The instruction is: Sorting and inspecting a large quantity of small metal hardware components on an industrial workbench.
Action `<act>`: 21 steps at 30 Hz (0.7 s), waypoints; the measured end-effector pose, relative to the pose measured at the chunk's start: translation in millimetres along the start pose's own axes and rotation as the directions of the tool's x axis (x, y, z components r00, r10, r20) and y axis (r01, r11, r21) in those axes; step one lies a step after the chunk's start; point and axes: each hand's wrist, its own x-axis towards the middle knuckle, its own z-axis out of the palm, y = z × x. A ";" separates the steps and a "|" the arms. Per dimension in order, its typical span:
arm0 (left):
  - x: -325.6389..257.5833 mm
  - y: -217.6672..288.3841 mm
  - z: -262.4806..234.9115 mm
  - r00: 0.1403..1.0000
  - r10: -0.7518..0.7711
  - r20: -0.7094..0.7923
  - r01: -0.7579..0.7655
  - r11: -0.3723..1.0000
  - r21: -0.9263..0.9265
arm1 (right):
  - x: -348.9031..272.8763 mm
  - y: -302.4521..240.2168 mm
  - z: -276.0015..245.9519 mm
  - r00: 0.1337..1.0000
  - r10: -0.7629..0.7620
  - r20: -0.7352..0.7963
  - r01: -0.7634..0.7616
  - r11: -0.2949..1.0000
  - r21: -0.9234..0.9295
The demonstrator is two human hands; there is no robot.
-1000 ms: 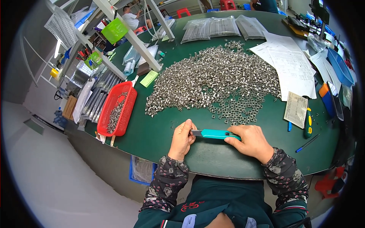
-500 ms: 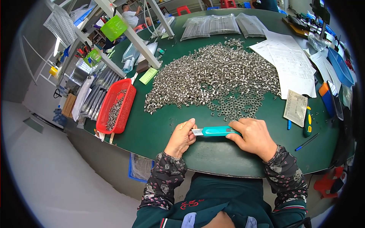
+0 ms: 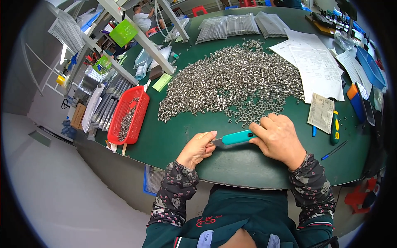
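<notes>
My right hand (image 3: 280,138) grips the rear end of a teal utility knife (image 3: 236,137), thumb below and fingers on top. Its blade (image 3: 218,142) is out and points left. The blade's tip meets the closed fingertips of my left hand (image 3: 197,149), where a tiny piece is pinched; too little of it shows to tell its kind. Beyond both hands spreads a large heap of small silvery metal rings (image 3: 231,78), thinning to a single layer at its near right side.
Left stands a red basket (image 3: 142,120) of small metal parts. On the right lie a printed card (image 3: 321,113), a yellow-green handled tool (image 3: 335,129), a blue pen (image 3: 334,150) and paper sheets (image 3: 318,66). Bagged rods (image 3: 242,25) line the green table's (image 3: 248,169) far side.
The knife has tilted, its right end now higher, and my right hand has risen with it. The blade has turned from flat and bright to darker. My left hand stays closed at its tip.
</notes>
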 end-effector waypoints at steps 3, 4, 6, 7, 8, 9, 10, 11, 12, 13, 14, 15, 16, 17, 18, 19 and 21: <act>0.2 0.2 0.3 1.000 -0.005 0.018 0.005 1.000 0.025 | 2.1 -0.4 -6.3 0.999 -0.037 -0.038 0.036 0.998 -0.047; 0.8 0.3 0.0 1.000 -0.005 0.031 0.004 1.000 0.028 | 3.1 -0.7 -8.2 0.996 -0.064 -0.063 0.059 0.995 -0.079; 1.1 0.9 0.1 0.998 -0.011 0.056 0.008 0.999 0.050 | 5.1 -0.6 -10.7 0.992 -0.089 -0.088 0.079 0.991 -0.111; 1.1 1.0 0.2 0.997 -0.016 0.080 0.010 0.998 0.070 | 5.9 -0.5 -11.5 0.987 -0.117 -0.112 0.100 0.984 -0.147; 1.5 0.8 0.0 0.997 -0.017 0.080 0.011 0.997 0.072 | 6.1 -0.3 -12.0 0.980 -0.146 -0.135 0.120 0.976 -0.184; 2.2 0.5 -0.7 0.996 -0.013 0.089 0.005 0.996 0.090 | 5.9 0.1 -11.3 0.980 -0.145 -0.136 0.119 0.976 -0.183; 3.3 -0.3 -1.3 0.995 -0.010 0.099 -0.001 0.994 0.109 | 5.3 0.7 -9.5 0.973 -0.172 -0.151 0.135 0.965 -0.225; 4.3 -0.9 -1.4 0.995 -0.010 0.099 -0.001 0.994 0.110 | 4.9 1.1 -8.6 0.966 -0.201 -0.165 0.152 0.951 -0.268; 5.1 -1.7 -1.2 0.995 0.009 0.103 -0.022 0.991 0.130 | 4.6 1.7 -8.9 0.965 -0.201 -0.166 0.151 0.951 -0.269; 4.9 -1.9 -1.6 0.994 0.032 0.105 -0.047 0.987 0.151 | 4.7 2.1 -9.4 0.970 -0.193 -0.145 0.149 0.951 -0.271; 4.3 -2.6 -2.3 0.994 0.038 0.102 -0.053 0.987 0.152 | 5.1 2.5 -9.8 0.975 -0.186 -0.124 0.147 0.950 -0.274; 3.2 -4.2 -3.2 0.989 0.111 0.093 -0.119 0.989 0.091 | 5.0 2.1 -9.5 0.973 -0.193 -0.129 0.152 0.950 -0.274; 4.7 -5.3 -3.5 0.979 0.185 0.086 -0.188 0.982 0.030 | 4.3 2.8 -8.5 0.983 -0.124 -0.138 0.095 0.976 -0.198; 6.4 -7.2 -4.4 0.977 0.194 0.087 -0.198 0.980 0.031 | 3.5 3.4 -6.9 0.988 -0.055 -0.142 0.038 0.992 -0.120; 8.2 -9.9 -6.0 0.957 0.279 0.077 -0.276 0.960 -0.048 | 1.6 4.5 -3.0 0.987 -0.063 -0.148 0.044 0.991 -0.124; 9.5 -12.5 -7.3 0.932 0.356 0.065 -0.347 0.930 -0.125 | -2.6 5.3 2.2 0.994 0.038 -0.104 -0.040 0.999 -0.011; 11.1 -15.9 -10.8 0.919 0.380 0.109 -0.355 0.914 -0.194 | -5.4 4.2 8.3 0.990 0.132 -0.051 -0.127 0.987 0.095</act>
